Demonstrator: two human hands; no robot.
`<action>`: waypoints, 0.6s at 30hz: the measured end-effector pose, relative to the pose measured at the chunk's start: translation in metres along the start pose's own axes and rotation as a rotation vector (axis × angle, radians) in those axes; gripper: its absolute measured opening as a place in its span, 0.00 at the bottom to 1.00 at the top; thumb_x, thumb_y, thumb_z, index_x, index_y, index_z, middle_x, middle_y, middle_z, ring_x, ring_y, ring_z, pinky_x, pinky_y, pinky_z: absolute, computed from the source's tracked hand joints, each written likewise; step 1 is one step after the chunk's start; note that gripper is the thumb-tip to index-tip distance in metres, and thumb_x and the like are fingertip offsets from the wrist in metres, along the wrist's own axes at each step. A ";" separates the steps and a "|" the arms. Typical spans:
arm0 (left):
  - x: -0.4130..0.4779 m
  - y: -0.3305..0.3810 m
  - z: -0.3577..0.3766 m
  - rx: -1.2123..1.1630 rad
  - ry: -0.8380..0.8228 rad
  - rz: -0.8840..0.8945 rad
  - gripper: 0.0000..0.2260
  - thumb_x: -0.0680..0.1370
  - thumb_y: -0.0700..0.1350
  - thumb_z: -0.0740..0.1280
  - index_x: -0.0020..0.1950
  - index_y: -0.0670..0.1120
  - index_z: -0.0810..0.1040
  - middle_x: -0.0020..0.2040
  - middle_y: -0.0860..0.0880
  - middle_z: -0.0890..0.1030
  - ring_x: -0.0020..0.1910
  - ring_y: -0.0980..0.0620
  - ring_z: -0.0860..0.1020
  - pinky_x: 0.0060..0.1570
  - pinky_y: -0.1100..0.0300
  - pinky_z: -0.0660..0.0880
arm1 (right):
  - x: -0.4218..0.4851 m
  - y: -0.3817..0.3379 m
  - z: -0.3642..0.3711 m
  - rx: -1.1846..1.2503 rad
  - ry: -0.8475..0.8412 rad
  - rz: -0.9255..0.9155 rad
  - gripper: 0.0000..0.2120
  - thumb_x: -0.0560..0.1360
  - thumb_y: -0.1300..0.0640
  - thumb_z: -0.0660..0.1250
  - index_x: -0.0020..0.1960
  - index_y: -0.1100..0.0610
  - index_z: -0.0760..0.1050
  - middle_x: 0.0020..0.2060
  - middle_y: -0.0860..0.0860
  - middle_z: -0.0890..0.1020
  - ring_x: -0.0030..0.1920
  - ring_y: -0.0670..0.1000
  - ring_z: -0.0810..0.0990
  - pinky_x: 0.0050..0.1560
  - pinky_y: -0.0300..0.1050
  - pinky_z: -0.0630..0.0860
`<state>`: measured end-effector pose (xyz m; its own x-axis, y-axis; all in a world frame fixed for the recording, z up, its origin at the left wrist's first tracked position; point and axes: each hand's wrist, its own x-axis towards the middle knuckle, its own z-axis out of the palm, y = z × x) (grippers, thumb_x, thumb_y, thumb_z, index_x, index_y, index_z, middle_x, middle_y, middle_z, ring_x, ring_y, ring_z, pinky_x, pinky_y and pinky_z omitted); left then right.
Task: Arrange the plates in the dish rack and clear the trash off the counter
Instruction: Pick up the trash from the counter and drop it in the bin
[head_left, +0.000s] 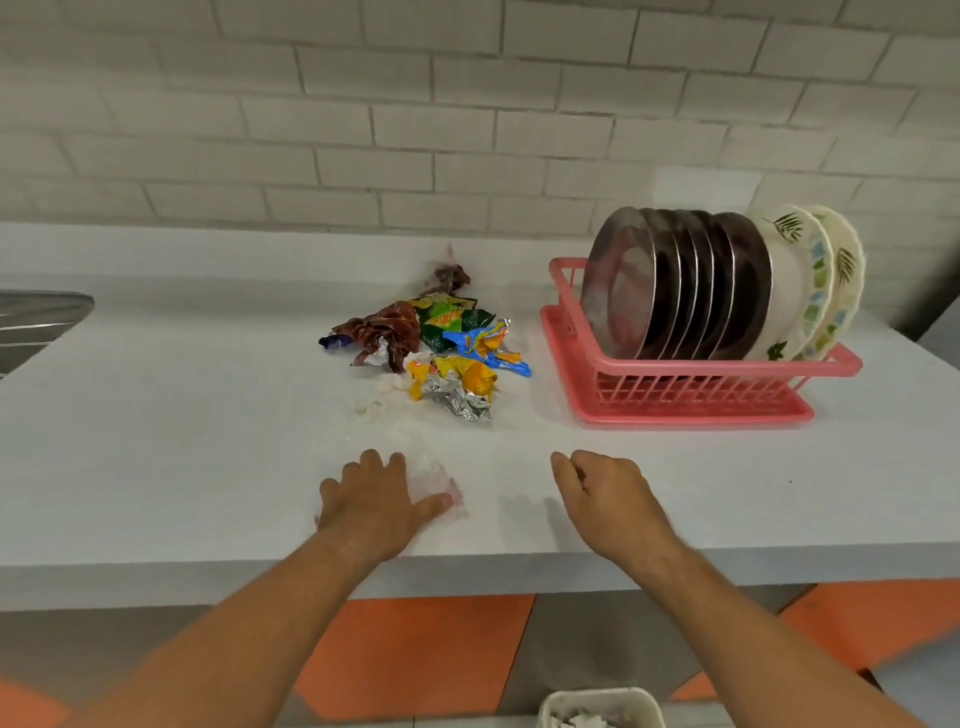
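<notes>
Plates (691, 291) stand upright in the pink dish rack (675, 410) at the counter's (182, 441) right back. Crumpled wrappers (441, 343) lie mid-counter. Near the front edge, the left hand (374, 499) rests flat-fingered on a clear wrapper (436, 483). The right hand (608, 493) is loosely curled, holding nothing.

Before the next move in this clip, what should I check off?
1. All plates standing in the pink dish rack: ok.
2. The counter cleared of trash: not ok; crumpled wrappers lie mid-counter.
3. The left hand gripping the clear plastic scrap: cannot tell; it rests flat on it.
4. The right hand free: ok, holds nothing.
5. A waste bin below the counter edge: ok.
</notes>
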<state>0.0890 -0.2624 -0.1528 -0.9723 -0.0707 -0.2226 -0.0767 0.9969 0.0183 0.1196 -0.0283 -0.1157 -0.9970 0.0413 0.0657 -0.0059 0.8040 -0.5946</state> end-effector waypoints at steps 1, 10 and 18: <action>0.001 -0.001 0.004 -0.006 0.058 0.011 0.33 0.74 0.72 0.50 0.68 0.51 0.66 0.61 0.46 0.69 0.60 0.45 0.69 0.56 0.49 0.66 | -0.001 -0.002 0.003 0.007 0.007 0.003 0.23 0.81 0.49 0.56 0.29 0.56 0.62 0.24 0.49 0.68 0.28 0.49 0.65 0.34 0.48 0.68; 0.008 -0.028 0.023 -0.390 0.384 0.224 0.09 0.76 0.45 0.69 0.44 0.39 0.79 0.59 0.38 0.74 0.54 0.38 0.75 0.49 0.49 0.74 | -0.019 -0.012 0.023 0.058 -0.050 0.107 0.12 0.82 0.58 0.54 0.48 0.59 0.75 0.41 0.53 0.80 0.38 0.51 0.76 0.36 0.46 0.73; 0.020 -0.059 0.002 -0.443 0.439 0.271 0.22 0.77 0.32 0.56 0.71 0.45 0.67 0.53 0.41 0.75 0.49 0.40 0.75 0.47 0.52 0.71 | -0.025 -0.036 0.025 -0.028 0.009 0.057 0.17 0.82 0.48 0.57 0.38 0.54 0.71 0.33 0.49 0.77 0.33 0.49 0.73 0.37 0.47 0.73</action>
<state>0.0747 -0.3221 -0.1597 -0.9623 0.0789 0.2604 0.1902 0.8795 0.4363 0.1431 -0.0735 -0.1159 -0.9949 0.0929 0.0402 0.0530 0.8168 -0.5745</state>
